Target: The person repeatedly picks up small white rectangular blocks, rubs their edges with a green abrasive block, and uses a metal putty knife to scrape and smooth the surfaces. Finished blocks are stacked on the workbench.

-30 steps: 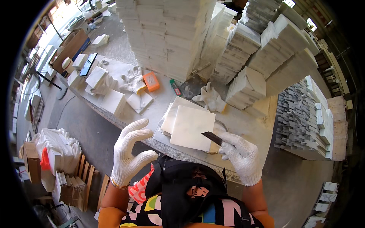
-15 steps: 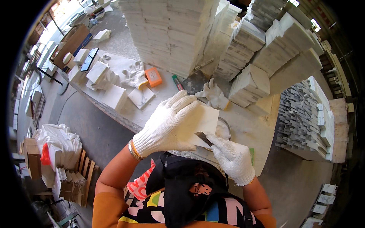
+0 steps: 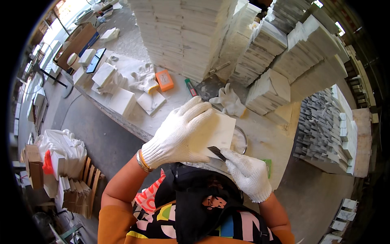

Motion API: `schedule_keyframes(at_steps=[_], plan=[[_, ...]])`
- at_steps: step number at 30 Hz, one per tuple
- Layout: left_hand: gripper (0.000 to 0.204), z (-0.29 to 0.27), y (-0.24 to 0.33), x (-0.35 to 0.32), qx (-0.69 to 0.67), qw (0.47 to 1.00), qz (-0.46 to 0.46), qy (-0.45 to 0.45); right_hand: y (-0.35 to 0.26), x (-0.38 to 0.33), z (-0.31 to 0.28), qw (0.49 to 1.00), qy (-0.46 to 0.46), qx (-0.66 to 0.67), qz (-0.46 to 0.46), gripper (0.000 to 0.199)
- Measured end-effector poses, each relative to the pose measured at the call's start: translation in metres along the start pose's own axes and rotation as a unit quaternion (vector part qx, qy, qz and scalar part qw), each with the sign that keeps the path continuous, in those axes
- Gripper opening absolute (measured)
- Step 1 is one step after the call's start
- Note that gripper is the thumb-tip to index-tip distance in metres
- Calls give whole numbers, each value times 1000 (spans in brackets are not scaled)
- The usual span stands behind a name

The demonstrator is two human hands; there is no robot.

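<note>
Both my hands wear white knitted gloves. My left hand (image 3: 178, 132) is closed on a thin white square stone tile (image 3: 223, 130), holding it tilted above the bench in front of my body. My right hand (image 3: 248, 173) pinches a dark flat blade-like strip (image 3: 216, 153) with slanted lines across it. This strip lies against the tile's lower right edge, and its other end is hidden inside the glove. Beyond the tile, the curved rim of a round ring or dish (image 3: 245, 140) shows.
On the bench (image 3: 276, 142) lie spare gloves (image 3: 229, 101), an orange block (image 3: 164, 80), a green-and-red tool (image 3: 190, 87) and white tiles (image 3: 151, 102). Tall stacks of stone tiles (image 3: 178, 40) rise at the back. A crate of grey-edged pieces (image 3: 317, 134) stands at right.
The dark strip in my right hand has shifted slightly down and left along the tile's edge and now shows its lined face more plainly. The left hand keeps its hold.
</note>
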State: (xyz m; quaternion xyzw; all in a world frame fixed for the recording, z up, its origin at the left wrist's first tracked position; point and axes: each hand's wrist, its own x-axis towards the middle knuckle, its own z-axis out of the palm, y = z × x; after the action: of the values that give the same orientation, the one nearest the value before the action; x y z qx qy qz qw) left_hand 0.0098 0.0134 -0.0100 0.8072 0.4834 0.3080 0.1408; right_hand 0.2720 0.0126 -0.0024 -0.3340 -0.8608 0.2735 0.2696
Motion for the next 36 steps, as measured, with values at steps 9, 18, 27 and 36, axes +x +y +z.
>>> schedule_keyframes(at_steps=[9,18,27,36], plan=[[94,3,-3,-2,-5,1000,2,-4,1,6,0,1000,1,8,5,34],[93,6,-3,-1,-5,1000,-10,2,-2,7,10,1000,-10,6,-4,33],[87,3,2,1,-4,1000,2,29,-10,14,11,1000,9,-9,-10,34],[94,-6,9,4,-9,999,-27,-16,-15,8,1,996,-83,12,15,34]])
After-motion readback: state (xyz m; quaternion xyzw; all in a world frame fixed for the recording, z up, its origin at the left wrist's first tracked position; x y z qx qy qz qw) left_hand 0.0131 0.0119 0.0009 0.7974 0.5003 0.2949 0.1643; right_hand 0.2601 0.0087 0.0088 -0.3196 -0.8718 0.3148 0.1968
